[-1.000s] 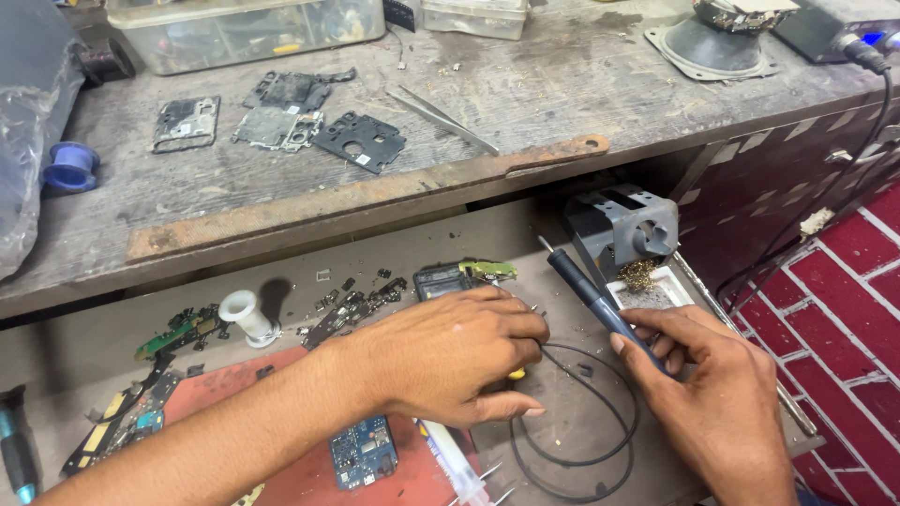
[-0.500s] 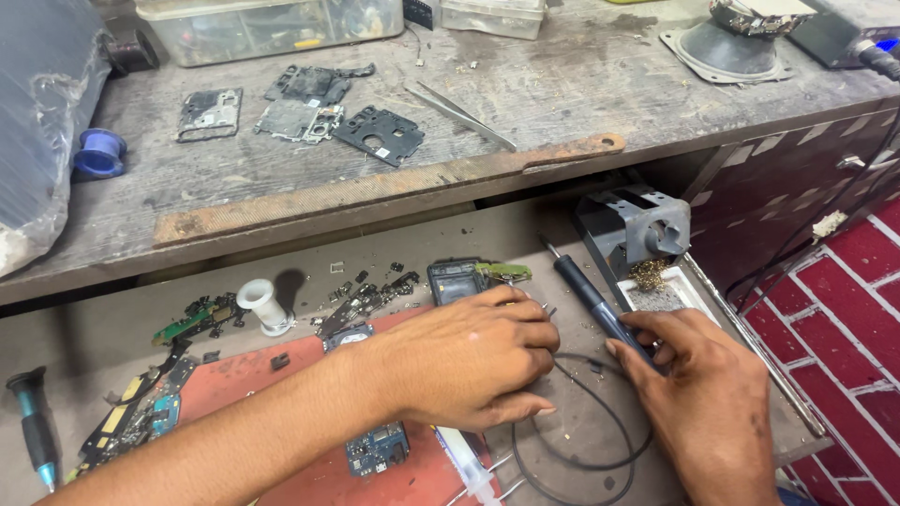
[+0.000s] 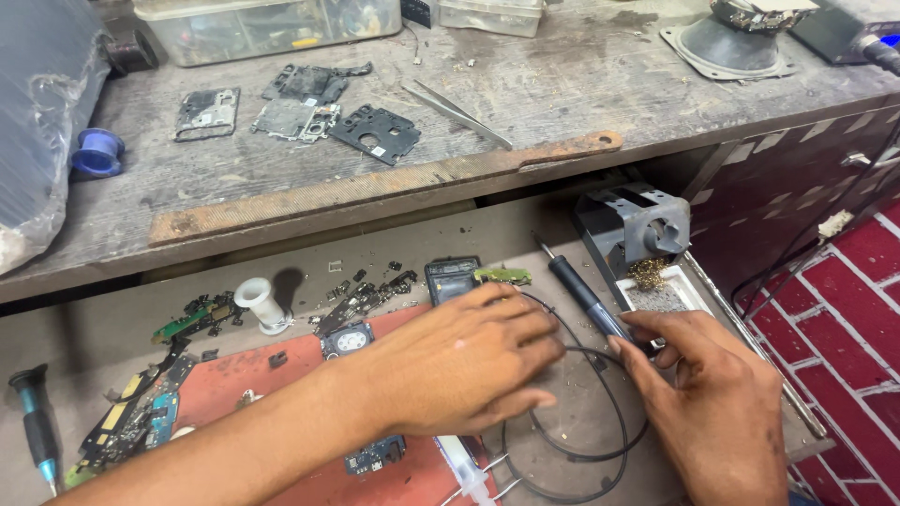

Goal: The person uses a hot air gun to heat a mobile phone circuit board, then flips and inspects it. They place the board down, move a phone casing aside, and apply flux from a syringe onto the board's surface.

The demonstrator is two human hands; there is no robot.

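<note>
Far to the left of the left hand [image 3: 464, 361], a blue-handled screwdriver [image 3: 37, 426] lies on the tabletop [image 3: 581, 75], with loose circuit boards [image 3: 141, 412] and a white solder spool [image 3: 261, 302] between them. That hand rests palm down on the red mat [image 3: 244, 389], fingers together and slightly curled; I cannot tell whether it holds anything. Just beyond its fingertips sits a small dark meter [image 3: 452, 276]. Beside it, the right hand [image 3: 712, 408] pinches the soldering iron [image 3: 586, 295], tip pointing away, above a looped black cable [image 3: 600, 412]. Beyond the right hand stands the iron holder [image 3: 637, 225].
</note>
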